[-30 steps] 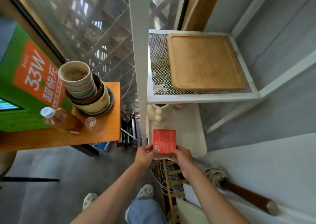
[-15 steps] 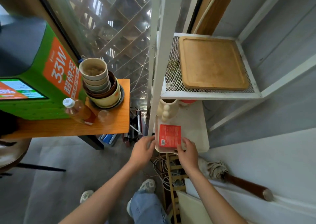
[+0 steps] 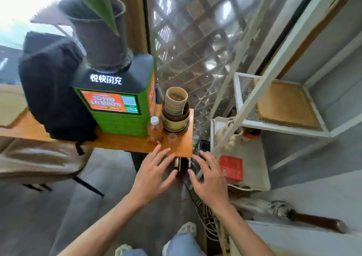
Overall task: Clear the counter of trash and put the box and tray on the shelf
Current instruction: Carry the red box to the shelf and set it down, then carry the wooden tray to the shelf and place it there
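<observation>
A red box (image 3: 231,167) lies on the white tray (image 3: 256,158), which rests on the lower level of the white metal shelf (image 3: 254,103). My right hand (image 3: 207,175) hovers just left of the box with fingers spread, holding nothing. My left hand (image 3: 154,173) is also spread and empty, at the front corner of the wooden counter (image 3: 180,146). On that counter stand a plastic bottle (image 3: 155,128) with amber drink, a small clear cup (image 3: 172,137) and a stack of paper bowls and cups (image 3: 175,109).
A green charging kiosk (image 3: 117,107) with a plant pot on top and a black bag (image 3: 51,91) fill the counter's left. A wooden board (image 3: 286,105) lies on the upper mesh shelf. Cables (image 3: 207,224) and a mop (image 3: 280,210) lie on the floor by the shelf.
Both hands have let go of the tray and red box and pulled back left toward the counter corner. The view has swung left and up, showing the kiosk and bag.
</observation>
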